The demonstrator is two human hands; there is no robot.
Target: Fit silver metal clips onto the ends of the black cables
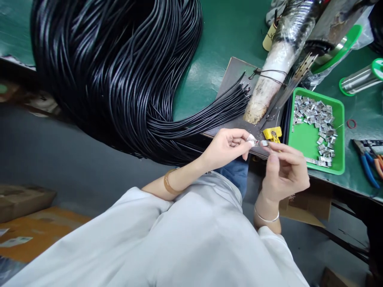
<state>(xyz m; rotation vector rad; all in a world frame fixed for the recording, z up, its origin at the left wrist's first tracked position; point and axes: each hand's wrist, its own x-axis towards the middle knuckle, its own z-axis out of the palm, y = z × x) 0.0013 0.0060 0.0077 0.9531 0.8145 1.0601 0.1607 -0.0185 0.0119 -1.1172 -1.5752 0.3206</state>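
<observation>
At the table's front edge my left hand (pixel 229 147) pinches a small part that its fingertips mostly cover; a whitish covering shows on a finger there. Close by on the right, my right hand (pixel 285 171) holds a small silver metal connector shell (pixel 263 143) between thumb and forefinger. The two fingertip pairs nearly meet. Just beyond them sits a yellow clip (pixel 272 133). Many black cables (pixel 206 117) lie to the left, their stripped ends gathered on a dark board (pixel 231 73). A green tray (pixel 339 135) with loose silver shells stands right of my right hand.
A white, plastic-wrapped tube (pixel 271 83) slants down toward the board, alongside a metal arm (pixel 299 75). A solder wire spool (pixel 359 81) stands at the back right. Blue-handled pliers (pixel 366 163) and a red ring (pixel 351 123) lie right of the tray. Cardboard boxes (pixel 38 227) sit below.
</observation>
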